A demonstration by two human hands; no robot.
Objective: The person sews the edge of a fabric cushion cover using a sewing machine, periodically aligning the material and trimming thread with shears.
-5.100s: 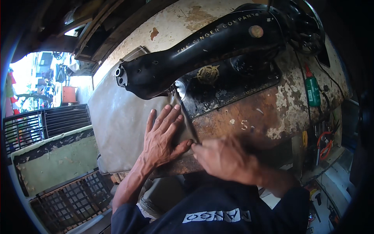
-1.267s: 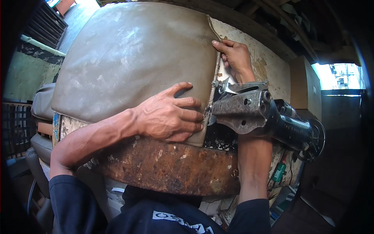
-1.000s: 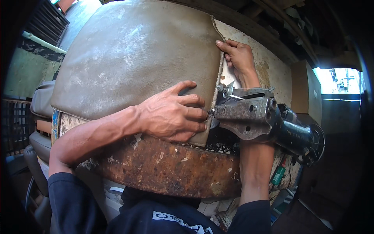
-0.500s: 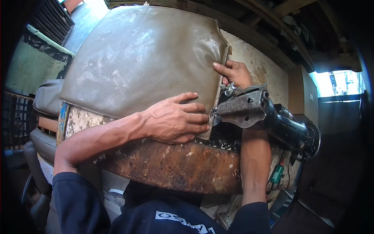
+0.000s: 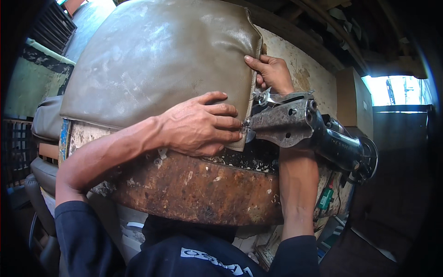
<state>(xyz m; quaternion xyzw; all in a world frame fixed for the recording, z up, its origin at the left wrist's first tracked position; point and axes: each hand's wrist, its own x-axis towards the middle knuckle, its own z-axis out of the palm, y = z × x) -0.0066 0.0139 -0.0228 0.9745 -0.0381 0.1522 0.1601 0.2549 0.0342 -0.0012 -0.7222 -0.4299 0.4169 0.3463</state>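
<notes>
A large grey-brown leather-like cover (image 5: 157, 69) lies over the worktop, its right edge under the needle end of a black sewing machine (image 5: 281, 123). My left hand (image 5: 198, 123) rests flat on the cover just left of the needle, fingers stretched and slightly apart, gripping nothing. Beyond the machine head, my right hand (image 5: 272, 73) pinches the cover's right edge, thumb on top and the other fingers partly hidden beneath. My right forearm passes behind and under the machine arm. A raised seam runs along that edge. The machine's head hides the needle's exact contact.
The worktop's rusty, worn front edge (image 5: 198, 191) curves before my body. The machine's handwheel (image 5: 369, 159) is at the right, with a small green object (image 5: 326, 198) below it. A cardboard box (image 5: 353, 99) stands at far right; dark padded seat parts (image 5: 46, 173) are at left.
The view has shifted a little, so everything sits higher and further left. Relative to the machine, the cover and both hands have slid slightly away from me. Both hands keep their hold and pose.
</notes>
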